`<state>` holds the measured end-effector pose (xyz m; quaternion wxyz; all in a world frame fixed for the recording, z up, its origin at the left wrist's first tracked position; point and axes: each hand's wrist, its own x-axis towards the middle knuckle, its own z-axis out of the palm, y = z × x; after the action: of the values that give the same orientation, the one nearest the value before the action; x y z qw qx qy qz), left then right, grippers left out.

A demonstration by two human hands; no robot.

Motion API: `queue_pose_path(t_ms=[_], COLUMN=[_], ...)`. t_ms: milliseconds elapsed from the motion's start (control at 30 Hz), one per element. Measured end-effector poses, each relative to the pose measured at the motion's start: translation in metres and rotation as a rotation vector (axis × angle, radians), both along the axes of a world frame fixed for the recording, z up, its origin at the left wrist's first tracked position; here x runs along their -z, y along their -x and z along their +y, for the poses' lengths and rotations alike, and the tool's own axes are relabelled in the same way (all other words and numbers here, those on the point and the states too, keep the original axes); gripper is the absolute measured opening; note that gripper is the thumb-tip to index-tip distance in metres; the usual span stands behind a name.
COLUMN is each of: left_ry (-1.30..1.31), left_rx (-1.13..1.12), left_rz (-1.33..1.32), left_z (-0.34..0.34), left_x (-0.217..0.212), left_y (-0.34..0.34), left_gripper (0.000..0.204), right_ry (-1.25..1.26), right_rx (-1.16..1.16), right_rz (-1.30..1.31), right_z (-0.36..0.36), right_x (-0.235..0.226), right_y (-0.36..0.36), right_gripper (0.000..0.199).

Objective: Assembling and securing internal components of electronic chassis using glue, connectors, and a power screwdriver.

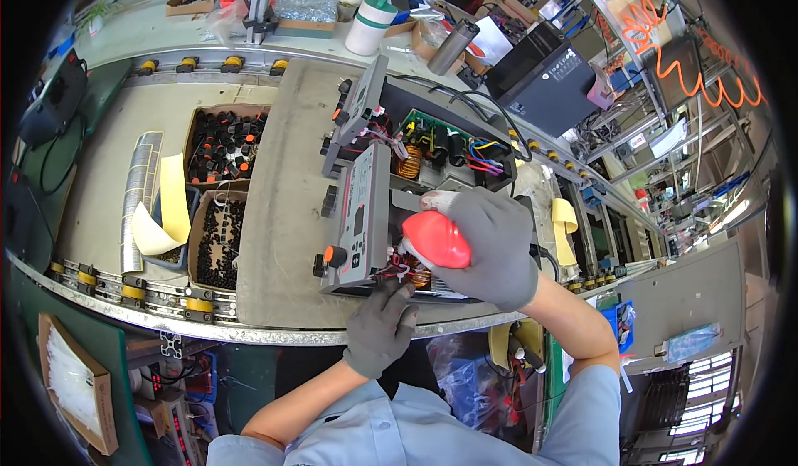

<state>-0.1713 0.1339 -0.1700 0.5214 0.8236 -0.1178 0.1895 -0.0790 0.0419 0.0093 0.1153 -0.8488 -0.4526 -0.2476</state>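
Note:
My gloved right hand (495, 250) is closed around a glossy red, rounded plastic object (438, 239) with a pale edge. It is held over the nearer of two open grey electronic units, and its lower end is hidden. My gloved left hand (380, 327) reaches to the near edge of that unit, its fingers bent beside the wires behind the front panel; whatever is between the fingertips is hidden. The grey front panel (363, 208) carries an orange-capped knob (334, 256). Behind stands the second unit, with a copper coil (409, 162) and coloured wires (485, 158) exposed.
Left of the units lie a carton of black and orange knobs (223, 162), a carton of small black parts (218, 246) and curled yellow paper (172, 208). Roller rails (198, 306) border the bench. Farther back are a white-and-green container (371, 27) and a black case (544, 79).

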Motion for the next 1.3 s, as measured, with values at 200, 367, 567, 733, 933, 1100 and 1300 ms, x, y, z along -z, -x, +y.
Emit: queue_pose_path(t_ms=[200,367,567,733,933,1100,1300], left_ry=[-0.007,-0.022,-0.093,-0.074,-0.175,-0.127,-0.075], left_rx=[0.011,0.007,-0.045,-0.161,-0.199,-0.208,-0.221], left_rz=[0.025,0.031,0.018,-0.07,-0.091,-0.073,-0.091], left_z=[-0.001,-0.002,-0.005,0.012,0.037,0.04,0.038], left_x=[0.002,0.001,0.0,0.007,0.008,0.008,0.01], left_y=[-0.001,0.002,0.004,0.01,0.01,0.011,0.011], left_gripper=[0.034,0.034,0.035,0.035,0.031,0.031,0.032], right_ry=[0.063,0.02,0.03,-0.346,-0.711,-0.328,-0.239], right_rx=[0.042,0.043,0.085,0.167,0.09,0.174,0.098], right_rz=[0.06,0.035,0.058,-0.069,0.088,-0.241,-0.318], right_z=[-0.002,-0.005,-0.013,-0.058,-0.101,-0.075,-0.056], right_x=[0.01,0.012,0.006,-0.006,0.071,0.115,0.135], right_y=[-0.002,0.002,0.012,0.06,0.13,0.115,0.098], right_gripper=[0.043,0.044,0.042,0.047,0.063,0.056,0.044])
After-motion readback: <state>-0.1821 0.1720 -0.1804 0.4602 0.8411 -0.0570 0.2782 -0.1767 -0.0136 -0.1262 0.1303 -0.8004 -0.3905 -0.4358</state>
